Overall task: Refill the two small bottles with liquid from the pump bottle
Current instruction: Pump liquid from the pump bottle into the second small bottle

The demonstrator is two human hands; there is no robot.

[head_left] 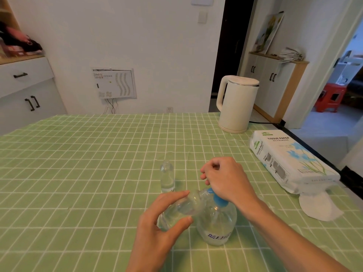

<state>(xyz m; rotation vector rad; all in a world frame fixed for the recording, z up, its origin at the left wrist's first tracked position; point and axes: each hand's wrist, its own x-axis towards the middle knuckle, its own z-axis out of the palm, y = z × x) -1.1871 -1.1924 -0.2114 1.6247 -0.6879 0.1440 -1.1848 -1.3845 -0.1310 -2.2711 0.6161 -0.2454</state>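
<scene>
Head view: left hand (pixel 159 228) grips one small clear bottle (pixel 184 205), thumb below and fingers wrapped over the body. It's lifted off the counter (pixel 78 163) and tipped on a slant, neck up against the blue pump head (pixel 218 200). My read is that the tilt lines the mouth up with the spout so the liquid goes in, not onto the cloth. The exact mouth-to-spout contact is hidden under the right wrist.

Right hand (pixel 225 177) sits on top of the pump head, heel bearing down, fingers curled into a loose fist out past it. Can't tell if anything small is tucked in the fist. Looks set to press a stroke.

Pump bottle (pixel 218 226) stands upright on the counter, clear liquid inside. With both hands busy, its own weight is all that steadies it.

Second small bottle (pixel 167 177) stands upright just beyond, apart from both hands. Probably parked there to stay clear of the work; fill level is unreadable.

Off to the right, well apart, are a white kettle (pixel 237 104), a tissue pack (pixel 290 160) and a loose tissue sheet (pixel 318 209), handy for drips.

Risk: a narrow neck plus a hard stroke could mean overspray or a slipped bottle.
</scene>
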